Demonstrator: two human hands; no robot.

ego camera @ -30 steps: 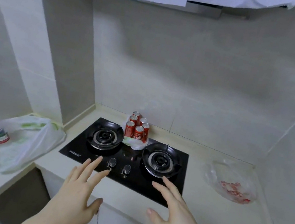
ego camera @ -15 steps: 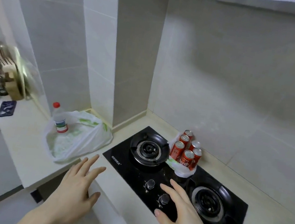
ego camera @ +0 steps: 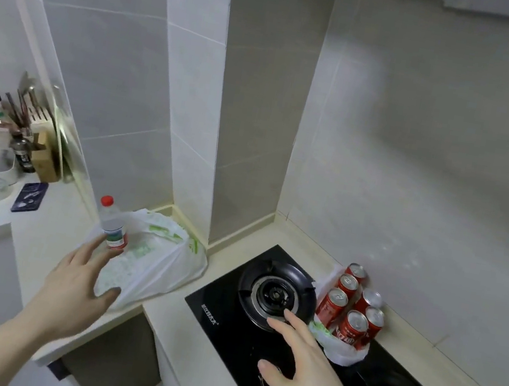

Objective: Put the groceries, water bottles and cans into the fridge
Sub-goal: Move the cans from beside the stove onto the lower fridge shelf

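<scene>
A white plastic grocery bag with green print lies on the counter left of the stove. A clear water bottle with a red cap stands at the bag's left side. Several red cans stand in a small white bag between the two burners, near the wall. My left hand is spread open just in front of the grocery bag, its fingertips close to the bottle. My right hand hovers open over the stove's front, a little short of the cans. Neither hand holds anything.
A black glass gas stove with two burners fills the counter at right. A tiled pillar juts out behind the grocery bag. At far left stand a knife block, bottles, a bowl and a dark phone-like slab. A gap opens below the counter.
The view has swung left and down, bringing the left counter into sight. My left hand has moved up to the grocery bag. My right hand has advanced over the stove towards the cans.
</scene>
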